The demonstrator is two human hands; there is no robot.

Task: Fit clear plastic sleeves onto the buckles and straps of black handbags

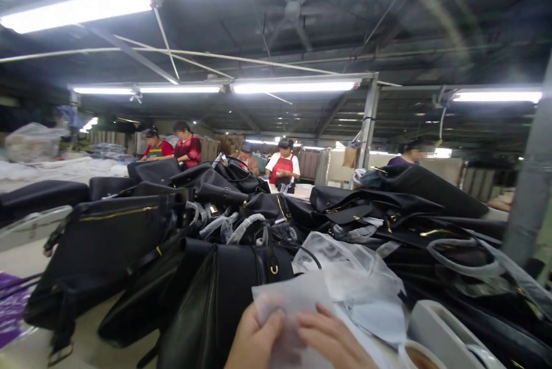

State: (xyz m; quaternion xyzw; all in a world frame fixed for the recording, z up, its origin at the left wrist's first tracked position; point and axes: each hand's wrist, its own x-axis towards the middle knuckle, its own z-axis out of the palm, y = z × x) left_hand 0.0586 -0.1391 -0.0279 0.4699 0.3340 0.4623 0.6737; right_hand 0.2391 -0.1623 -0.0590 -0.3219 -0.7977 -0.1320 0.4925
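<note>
A translucent white sheet (302,291) is held up at the bottom centre. My left hand (256,331) pinches its left side, the thumb in front and the fingers showing through from behind. Against the sheet's right part rests my right hand (330,334), its fingers spread a little and slightly blurred. Just left of the hands stands a black bag (245,271) with a gold ring on a strap. Behind the sheet lies a clear plastic bag (357,265), with pale papers (379,314) beneath it.
Black bags (116,237) with gold zippers and wrapped handles are piled across the table. A grey-white holder (448,334) and a round container (416,354) sit at the bottom right. Purple plastic (12,306) lies far left. A metal post (528,185) rises at right. Several people work beyond.
</note>
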